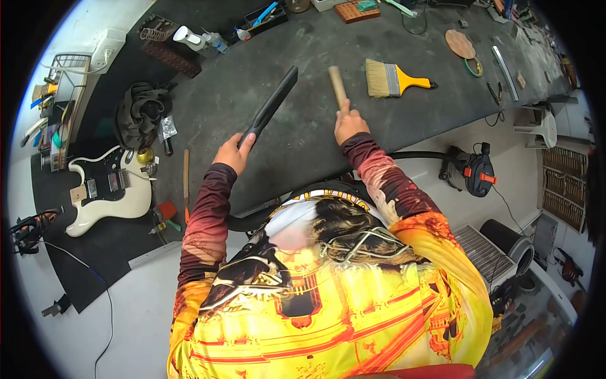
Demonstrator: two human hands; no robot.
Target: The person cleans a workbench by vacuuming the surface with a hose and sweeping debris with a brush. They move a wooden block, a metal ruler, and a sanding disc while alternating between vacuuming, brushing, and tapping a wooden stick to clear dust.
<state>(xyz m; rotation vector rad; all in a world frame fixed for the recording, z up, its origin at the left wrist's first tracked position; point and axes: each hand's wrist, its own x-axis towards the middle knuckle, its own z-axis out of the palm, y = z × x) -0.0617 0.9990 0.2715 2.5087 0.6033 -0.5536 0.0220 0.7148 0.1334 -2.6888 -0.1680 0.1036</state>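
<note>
In the head view, my left hand (235, 151) is closed round the lower end of a long black nozzle (276, 101), which slants up and to the right over the dark workbench (252, 183). My right hand (351, 125) grips the near end of a light wooden stick (338, 86) that points away from me. To the right of the stick lies a wide brush (398, 80) with pale bristles and a yellow handle. Neither hand touches the brush. The two held things are apart from each other.
A white guitar body (110, 211) lies at the left, near a dark bundle of cloth (143, 114) and a wooden strip (186, 180). A white bottle (189, 39) stands at the back left. Beyond the bench's right edge is a black vacuum machine (472, 170).
</note>
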